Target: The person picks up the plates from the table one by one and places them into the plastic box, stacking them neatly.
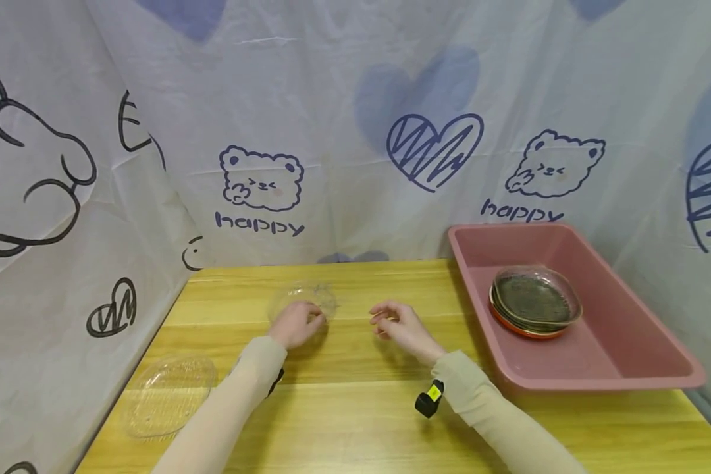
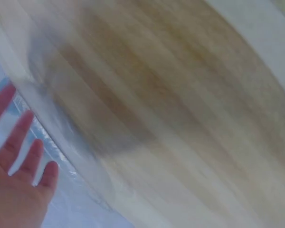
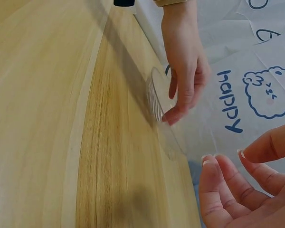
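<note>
A clear, shallow round dish (image 1: 326, 296) lies near the back of the wooden table, its ribbed side (image 3: 154, 97) showing in the right wrist view. Over its near side is my left hand (image 1: 296, 325), fingers bent loosely downward; whether they touch the rim cannot be told. In the left wrist view that hand (image 2: 16, 190) has its fingers spread apart and grips nothing. To the right, my right hand (image 1: 404, 329) hovers above the table with fingers loosely curled. Nothing lies between its thumb and fingertips (image 3: 211, 166) in the right wrist view.
Another clear, ridged plastic piece (image 1: 168, 398) lies at the table's left, beside my left forearm. At the right stands a pink tub (image 1: 622, 329) holding a stack of round dishes (image 1: 533, 299), one orange at the bottom. A printed cloth (image 1: 343, 131) hangs behind the table.
</note>
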Available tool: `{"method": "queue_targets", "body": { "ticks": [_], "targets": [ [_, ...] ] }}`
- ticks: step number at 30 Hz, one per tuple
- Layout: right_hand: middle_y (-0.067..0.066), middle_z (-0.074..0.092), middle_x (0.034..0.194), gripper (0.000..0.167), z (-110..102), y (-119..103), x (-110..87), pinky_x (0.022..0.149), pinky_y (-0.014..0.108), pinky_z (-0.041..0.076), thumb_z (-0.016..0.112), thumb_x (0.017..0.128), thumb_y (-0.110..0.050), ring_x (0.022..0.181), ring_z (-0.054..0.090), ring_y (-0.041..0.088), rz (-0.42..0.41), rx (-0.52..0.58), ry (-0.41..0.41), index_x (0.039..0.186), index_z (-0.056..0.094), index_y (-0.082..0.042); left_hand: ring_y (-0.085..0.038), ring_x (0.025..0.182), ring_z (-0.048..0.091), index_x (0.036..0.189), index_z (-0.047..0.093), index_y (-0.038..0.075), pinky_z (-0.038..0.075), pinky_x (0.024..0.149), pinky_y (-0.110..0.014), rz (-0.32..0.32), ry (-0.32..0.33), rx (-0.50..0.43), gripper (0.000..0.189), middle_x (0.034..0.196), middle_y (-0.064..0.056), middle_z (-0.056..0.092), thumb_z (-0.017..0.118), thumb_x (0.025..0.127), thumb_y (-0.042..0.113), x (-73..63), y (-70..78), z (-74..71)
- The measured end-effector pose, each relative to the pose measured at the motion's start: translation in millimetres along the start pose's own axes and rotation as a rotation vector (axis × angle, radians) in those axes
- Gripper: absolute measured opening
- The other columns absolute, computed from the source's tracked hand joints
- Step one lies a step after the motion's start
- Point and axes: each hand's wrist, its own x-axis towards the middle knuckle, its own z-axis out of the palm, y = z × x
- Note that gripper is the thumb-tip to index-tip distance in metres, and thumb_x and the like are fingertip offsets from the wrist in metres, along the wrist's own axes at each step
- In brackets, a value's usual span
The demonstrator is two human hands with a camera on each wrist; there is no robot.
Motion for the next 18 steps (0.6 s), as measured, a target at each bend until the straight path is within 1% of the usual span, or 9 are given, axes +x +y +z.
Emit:
{"method": "queue_targets", "body": {
  "ticks": [3, 5, 6, 8, 10, 13, 15, 17, 18],
  "targets": [
    [0.032, 0.065, 0.115, 0.029, 2.3, 1.2, 0.6, 0.084, 0.042, 0.063, 0.049, 0.096, 0.004, 0.092, 0.069, 0.033, 0.007, 0.009, -0.001, 0.123, 0.06, 0.009, -0.038, 0.133, 0.055, 0.109, 0.078, 0.008, 0.043, 0.116, -0.053, 0.044, -0.039, -0.019, 0.032, 0.136, -0.018, 0.064, 0.053, 0.105, 0.028, -1.0, 3.7, 0.1],
    [0.033, 0.064, 0.116, 0.03, 3.9, 2.8, 1.3, 0.084, 0.041, 0.063, 0.048, 0.096, 0.004, 0.092, 0.07, 0.032, 0.004, 0.014, -0.01, 0.123, 0.059, 0.011, -0.039, 0.136, 0.051, 0.11, 0.078, 0.009, 0.039, 0.118, -0.054, 0.056, -0.05, -0.031, 0.033, 0.139, -0.018, 0.062, 0.051, 0.105, 0.029, -1.4, 4.8, 0.6],
    [0.034, 0.064, 0.116, 0.03, 4.8, 3.8, 1.4, 0.084, 0.042, 0.063, 0.048, 0.095, 0.004, 0.092, 0.07, 0.032, 0.003, 0.016, -0.014, 0.123, 0.059, 0.011, -0.04, 0.138, 0.049, 0.111, 0.077, 0.009, 0.037, 0.119, -0.055, 0.052, -0.042, -0.044, 0.033, 0.141, -0.018, 0.059, 0.051, 0.105, 0.028, -1.9, 5.0, 1.1],
    [0.034, 0.064, 0.116, 0.03, 6.5, 5.5, 1.2, 0.085, 0.044, 0.063, 0.048, 0.095, 0.005, 0.091, 0.07, 0.032, 0.004, 0.024, -0.022, 0.123, 0.058, 0.011, -0.043, 0.141, 0.044, 0.117, 0.074, 0.006, 0.035, 0.119, -0.061, 0.027, 0.006, -0.049, 0.033, 0.146, -0.021, 0.054, 0.051, 0.105, 0.026, -3.2, 4.3, 1.7],
    [0.034, 0.064, 0.116, 0.031, 8.1, 6.4, 0.9, 0.084, 0.045, 0.062, 0.048, 0.096, 0.004, 0.091, 0.071, 0.03, 0.006, 0.027, -0.023, 0.123, 0.058, 0.012, -0.047, 0.144, 0.038, 0.122, 0.071, 0.003, 0.032, 0.117, -0.066, -0.037, 0.079, -0.071, 0.034, 0.152, -0.023, 0.047, 0.051, 0.104, 0.023, -4.2, 3.0, 0.7],
    [0.034, 0.064, 0.115, 0.031, 10.4, 6.1, 0.7, 0.084, 0.044, 0.062, 0.047, 0.096, 0.004, 0.089, 0.071, 0.029, 0.017, 0.038, -0.011, 0.124, 0.058, 0.012, -0.05, 0.147, 0.028, 0.128, 0.067, 0.004, 0.029, 0.115, -0.072, -0.169, 0.175, -0.115, 0.035, 0.159, -0.026, 0.034, 0.05, 0.102, 0.021, -4.5, -3.6, -1.4],
    [0.033, 0.065, 0.116, 0.031, 11.8, 5.4, 1.1, 0.083, 0.043, 0.063, 0.047, 0.095, 0.004, 0.089, 0.071, 0.029, 0.024, 0.048, -0.005, 0.124, 0.058, 0.012, -0.052, 0.149, 0.02, 0.135, 0.062, 0.006, 0.024, 0.116, -0.073, -0.258, 0.194, -0.16, 0.039, 0.163, -0.027, 0.024, 0.048, 0.102, 0.022, -4.5, -10.0, -3.2],
    [0.033, 0.065, 0.116, 0.032, 12.9, 4.4, 1.9, 0.083, 0.042, 0.062, 0.047, 0.095, 0.005, 0.09, 0.071, 0.029, 0.033, 0.059, 0.0, 0.124, 0.058, 0.011, -0.054, 0.15, 0.013, 0.141, 0.056, 0.007, 0.019, 0.117, -0.074, -0.325, 0.181, -0.199, 0.044, 0.164, -0.029, 0.017, 0.046, 0.102, 0.025, -5.0, -17.2, -4.6],
    [0.033, 0.065, 0.115, 0.032, 13.3, 4.2, 2.4, 0.083, 0.042, 0.063, 0.047, 0.095, 0.005, 0.089, 0.071, 0.03, 0.029, 0.062, -0.001, 0.124, 0.058, 0.012, -0.055, 0.149, 0.012, 0.144, 0.053, 0.008, 0.018, 0.117, -0.075, -0.349, 0.169, -0.212, 0.046, 0.164, -0.03, 0.015, 0.045, 0.103, 0.026, -5.4, -20.5, -5.1]
  ]
}}
